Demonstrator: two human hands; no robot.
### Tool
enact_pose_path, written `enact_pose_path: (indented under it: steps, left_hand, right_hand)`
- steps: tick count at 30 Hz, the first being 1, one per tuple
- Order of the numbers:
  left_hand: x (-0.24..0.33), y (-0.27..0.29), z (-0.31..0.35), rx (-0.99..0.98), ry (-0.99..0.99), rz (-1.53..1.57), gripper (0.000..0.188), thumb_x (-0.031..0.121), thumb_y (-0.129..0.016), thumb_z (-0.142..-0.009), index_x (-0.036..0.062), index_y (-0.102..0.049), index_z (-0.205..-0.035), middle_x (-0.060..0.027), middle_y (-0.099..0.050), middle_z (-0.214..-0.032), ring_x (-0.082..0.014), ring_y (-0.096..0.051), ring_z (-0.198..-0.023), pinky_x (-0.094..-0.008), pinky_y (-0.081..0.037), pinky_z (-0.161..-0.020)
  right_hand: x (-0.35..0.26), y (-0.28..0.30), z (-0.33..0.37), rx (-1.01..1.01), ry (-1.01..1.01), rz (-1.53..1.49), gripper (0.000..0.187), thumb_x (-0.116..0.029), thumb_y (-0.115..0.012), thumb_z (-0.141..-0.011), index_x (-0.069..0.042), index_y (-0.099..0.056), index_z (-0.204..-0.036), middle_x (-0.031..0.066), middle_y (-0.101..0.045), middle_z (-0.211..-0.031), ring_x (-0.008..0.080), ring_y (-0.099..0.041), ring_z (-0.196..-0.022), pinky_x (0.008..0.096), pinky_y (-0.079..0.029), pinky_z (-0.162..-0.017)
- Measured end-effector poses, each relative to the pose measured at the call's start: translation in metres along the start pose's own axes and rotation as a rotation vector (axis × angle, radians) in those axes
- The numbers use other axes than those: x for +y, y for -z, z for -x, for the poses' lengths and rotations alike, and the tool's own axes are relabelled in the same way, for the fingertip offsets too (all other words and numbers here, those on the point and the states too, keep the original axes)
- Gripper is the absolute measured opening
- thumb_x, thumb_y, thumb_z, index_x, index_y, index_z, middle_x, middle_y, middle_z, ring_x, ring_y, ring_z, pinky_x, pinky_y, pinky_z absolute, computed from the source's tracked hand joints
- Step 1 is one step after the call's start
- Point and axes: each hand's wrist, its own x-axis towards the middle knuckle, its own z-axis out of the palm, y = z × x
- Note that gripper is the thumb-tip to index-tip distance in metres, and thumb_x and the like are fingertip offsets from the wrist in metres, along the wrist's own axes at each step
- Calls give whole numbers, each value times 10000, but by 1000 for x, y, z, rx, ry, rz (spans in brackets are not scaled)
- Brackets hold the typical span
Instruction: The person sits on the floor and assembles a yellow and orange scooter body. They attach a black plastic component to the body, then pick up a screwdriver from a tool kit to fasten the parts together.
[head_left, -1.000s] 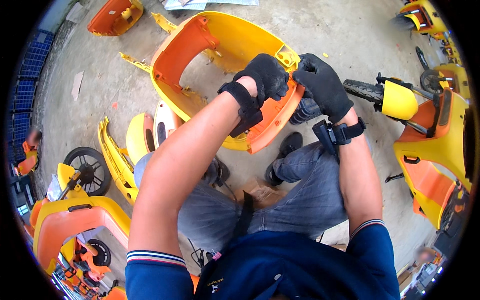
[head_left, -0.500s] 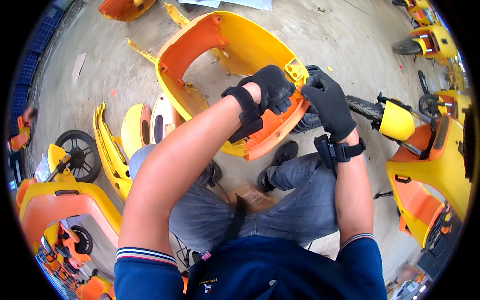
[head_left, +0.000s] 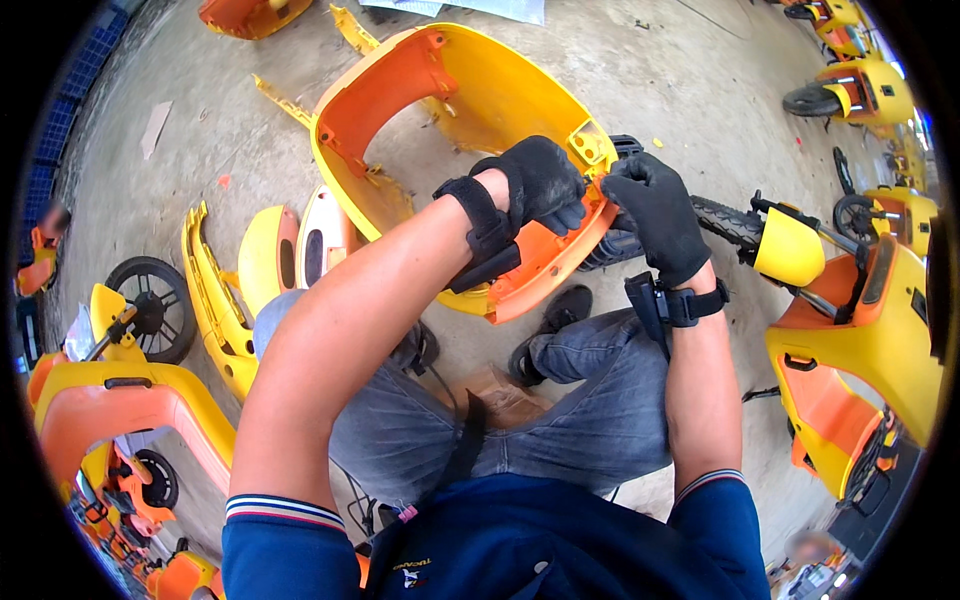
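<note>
Standing on the floor in front of me is a large scooter body shell (head_left: 535, 75), yellow outside with orange panels, shaped like a wide open ring. My left hand (head_left: 540, 185), in a black glove, reaches over its near right side with the fingers curled down; whatever they hold is hidden. At the shell's right corner, beside a small yellow bracket with round holes (head_left: 588, 146), my right hand (head_left: 655, 215) pinches the rim between thumb and fingers. It too wears a black glove. Both wrists carry black straps.
Yellow curved panels (head_left: 215, 300) lie left of the shell. A black wheel (head_left: 152, 310) and a yellow-orange frame piece (head_left: 130, 385) are further left. Scooters (head_left: 850, 330) stand on the right. A black tyre (head_left: 725, 220) lies near my right hand, and cardboard (head_left: 505, 395) between my legs.
My left wrist has turned and shifted slightly left, with the fingers still curled at the shell. My right hand stays almost in place at the rim. The shell has not visibly moved.
</note>
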Motion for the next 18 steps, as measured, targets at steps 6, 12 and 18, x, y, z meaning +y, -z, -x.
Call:
enact_pose_path:
  steps: [6, 12, 18]
  left_hand:
    - [-6, 2, -1, -20, -177, -213, 115, 82, -631, -890, -30, -657, -887, -145, -686, -783, -200, -688, -636, -293, -597, -601]
    - [-7, 3, -4, -17, -176, -216, 116, 89, -627, -899, -20, -659, -876, -126, -683, -767, -188, -682, -631, -289, -585, -590]
    - [-14, 0, -2, -13, -224, -207, 140, 108, -607, -923, -18, -657, -887, -117, -677, -764, -180, -678, -648, -290, -584, -612]
  right_hand:
    - [-2, -2, 0, 8, -3, 0, 177, -176, -661, -797, -2, -664, -829, 61, -621, -742, 128, -566, -665, 289, -467, -615]
    - [1, -2, 0, 30, 24, 45, 201, -193, -662, -798, 3, -668, -838, 82, -625, -737, 144, -577, -665, 304, -469, -624]
    - [-8, -2, 2, -2, -10, 69, 190, -199, -663, -792, -10, -652, -780, 81, -615, -709, 151, -567, -652, 304, -455, -615]
